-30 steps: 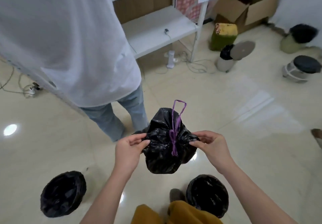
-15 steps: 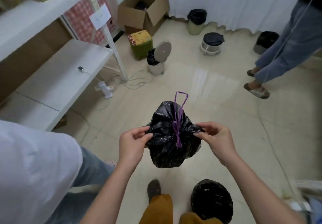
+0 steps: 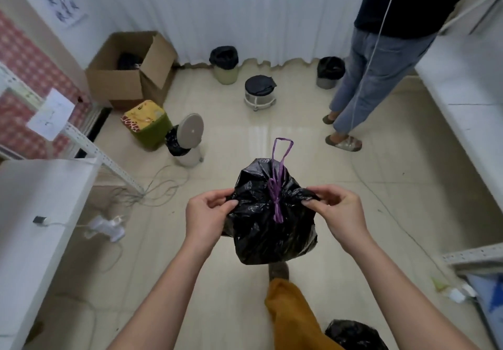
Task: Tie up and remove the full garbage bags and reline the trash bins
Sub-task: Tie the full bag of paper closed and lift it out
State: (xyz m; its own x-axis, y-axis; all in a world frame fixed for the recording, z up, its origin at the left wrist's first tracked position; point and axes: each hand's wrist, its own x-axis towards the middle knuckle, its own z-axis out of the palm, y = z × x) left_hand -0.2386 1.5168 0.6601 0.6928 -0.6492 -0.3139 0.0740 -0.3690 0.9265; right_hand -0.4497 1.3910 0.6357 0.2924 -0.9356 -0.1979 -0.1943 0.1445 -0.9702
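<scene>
A tiled floor (image 3: 245,121) is seen from above, bounded by a white curtain (image 3: 245,9) at the far side and by white shelving (image 3: 40,200) on the left. A second person in jeans (image 3: 373,77) is cut off above the chest at the upper right. An open cardboard box (image 3: 130,69) is set in the far left corner, and several small lined bins are scattered near the curtain, among them a lidded bin (image 3: 258,91) and a bin with a raised lid (image 3: 187,143) beside a green and yellow stool (image 3: 147,124).

A full black garbage bag (image 3: 272,219) is held in the air at the centre, between the two hands and above the wearer's shoe. The bag's puckered top edge is pinched by the left hand (image 3: 208,216) on its left side and by the right hand (image 3: 340,213) on its right side; both are closed on plastic, not on the cord. A purple drawstring (image 3: 279,183) is knotted at the neck, midway between the two grips, with its loop pointing away from the wearer and a short tail hanging toward them. Neither hand is clearly nearer the knot, so either could be moved inward to take the loop.

The bag's underside and contents are hidden. How tight the knot is cannot be judged. Another black-lined bin (image 3: 353,336) is cut off at the bottom edge.
</scene>
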